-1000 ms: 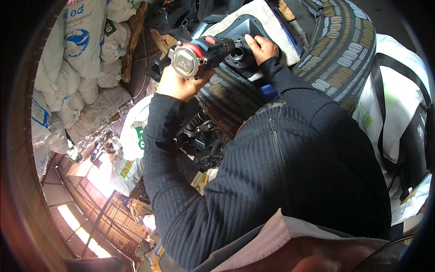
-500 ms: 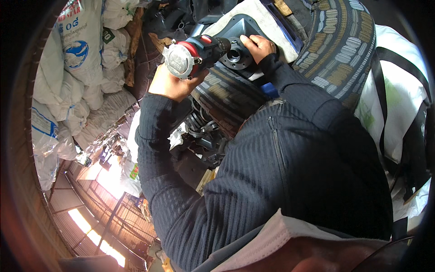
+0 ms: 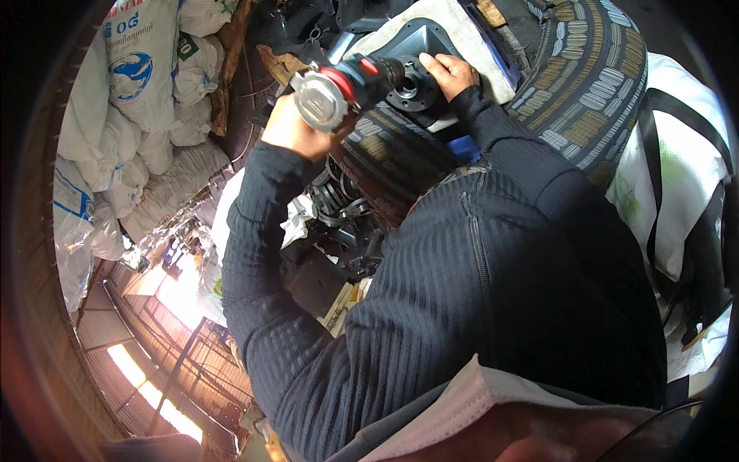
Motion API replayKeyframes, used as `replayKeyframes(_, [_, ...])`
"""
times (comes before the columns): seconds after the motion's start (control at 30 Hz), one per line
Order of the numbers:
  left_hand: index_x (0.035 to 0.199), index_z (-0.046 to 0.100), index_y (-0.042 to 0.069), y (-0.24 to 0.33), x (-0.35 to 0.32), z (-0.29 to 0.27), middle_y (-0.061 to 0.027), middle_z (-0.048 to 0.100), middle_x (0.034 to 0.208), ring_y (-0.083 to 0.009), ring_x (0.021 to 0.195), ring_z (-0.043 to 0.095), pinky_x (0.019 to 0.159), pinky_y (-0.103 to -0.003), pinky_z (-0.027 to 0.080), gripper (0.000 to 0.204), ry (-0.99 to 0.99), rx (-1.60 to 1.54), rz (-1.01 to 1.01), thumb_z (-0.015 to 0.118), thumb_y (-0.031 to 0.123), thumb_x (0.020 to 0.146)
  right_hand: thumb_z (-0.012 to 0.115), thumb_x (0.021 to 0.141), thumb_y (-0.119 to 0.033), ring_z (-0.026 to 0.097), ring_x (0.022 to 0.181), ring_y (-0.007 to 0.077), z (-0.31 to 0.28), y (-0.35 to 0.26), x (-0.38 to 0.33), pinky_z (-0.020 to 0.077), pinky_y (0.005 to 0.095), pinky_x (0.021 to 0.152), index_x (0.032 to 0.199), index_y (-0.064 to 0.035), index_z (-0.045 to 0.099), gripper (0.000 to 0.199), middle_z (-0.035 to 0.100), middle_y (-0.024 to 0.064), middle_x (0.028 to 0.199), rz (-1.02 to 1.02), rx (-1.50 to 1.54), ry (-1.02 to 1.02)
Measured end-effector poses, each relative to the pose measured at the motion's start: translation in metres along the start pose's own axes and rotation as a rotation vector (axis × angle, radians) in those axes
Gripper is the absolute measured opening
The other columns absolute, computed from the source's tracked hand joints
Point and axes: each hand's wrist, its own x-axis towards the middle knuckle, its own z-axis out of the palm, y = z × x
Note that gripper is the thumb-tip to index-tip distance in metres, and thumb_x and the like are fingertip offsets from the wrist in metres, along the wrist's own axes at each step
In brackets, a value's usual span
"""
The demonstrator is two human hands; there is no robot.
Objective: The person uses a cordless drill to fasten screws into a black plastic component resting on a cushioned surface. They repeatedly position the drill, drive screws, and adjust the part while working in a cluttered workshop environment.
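My left hand [image 3: 296, 131] is closed around a red and black power drill [image 3: 350, 85] with a silver round end. Its black chuck reaches over the near-left side of a round, dark grey metal flange [image 3: 419, 102] with bolt holes around its rim. The drill's tip is hidden, so contact cannot be told. Beyond the flange, a dark plate [image 3: 431, 38] with holes along its edge appears joined to it. At the flange's right side my right hand [image 3: 453, 75] grips the part, thumb on top and the other fingers partly hidden.
A white board [image 3: 481, 58] lies under the part. A large patterned cushion-like roll [image 3: 585, 92] curves along the right. Metal rings [image 3: 335, 196] and dark parts are piled below my left wrist. White sacks [image 3: 142, 77] are stacked at the left, and dark pieces [image 3: 296, 27] lie at the back.
The drill and my left hand have shifted slightly up and right, and the chuck covers more of the flange's opening. My right hand keeps its hold; the whole view has moved a little.
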Motion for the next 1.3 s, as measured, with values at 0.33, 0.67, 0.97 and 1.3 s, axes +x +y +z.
replayKeyframes(0.33, [0.115, 0.060, 0.004, -0.020, -0.008, 0.000, -0.0137, 0.066, 0.108, -0.0246, 0.100, 0.064, 0.091, -0.034, 0.049, 0.052, 0.009, -0.491, -0.329, 0.082, 0.023, 0.072, 0.065, 0.088, -0.040, 0.036, 0.058, 0.0090, 0.000, -0.005, -0.002, 0.0352, 0.0273, 0.056, 0.066, -0.0031, 0.053, 0.045, 0.036, -0.0006, 0.058, 0.043, 0.065, 0.003])
replayKeyframes(0.67, [0.118, 0.056, 0.004, -0.016, -0.054, 0.027, -0.0101, 0.065, 0.107, -0.0217, 0.098, 0.063, 0.088, -0.035, 0.050, 0.053, 0.139, -0.730, -0.512, 0.081, 0.009, 0.071, 0.067, 0.089, -0.036, 0.032, 0.061, 0.0048, -0.002, 0.004, 0.002, 0.0318, 0.0235, 0.055, 0.064, -0.0048, 0.049, 0.043, 0.033, -0.0072, 0.062, 0.045, 0.113, -0.029])
replayKeyframes(0.97, [0.121, 0.055, 0.004, -0.009, -0.057, 0.022, -0.0106, 0.066, 0.109, -0.0211, 0.098, 0.064, 0.087, -0.035, 0.051, 0.051, 0.145, -0.505, -0.376, 0.077, 0.007, 0.074, 0.065, 0.091, -0.035, 0.030, 0.061, 0.0044, 0.003, 0.000, -0.002, 0.0299, 0.0229, 0.055, 0.064, -0.0061, 0.046, 0.044, 0.031, -0.0069, 0.062, 0.011, 0.041, -0.044])
replayKeyframes(1.3, [0.119, 0.059, 0.007, -0.018, -0.061, 0.031, -0.0116, 0.067, 0.109, -0.0257, 0.101, 0.065, 0.091, -0.036, 0.050, 0.053, 0.151, -0.524, -0.333, 0.080, 0.022, 0.073, 0.063, 0.090, -0.040, 0.036, 0.059, 0.0103, 0.000, 0.011, 0.002, 0.0356, 0.0288, 0.055, 0.067, -0.0013, 0.051, 0.047, 0.036, 0.0024, 0.060, -0.068, -0.028, -0.049])
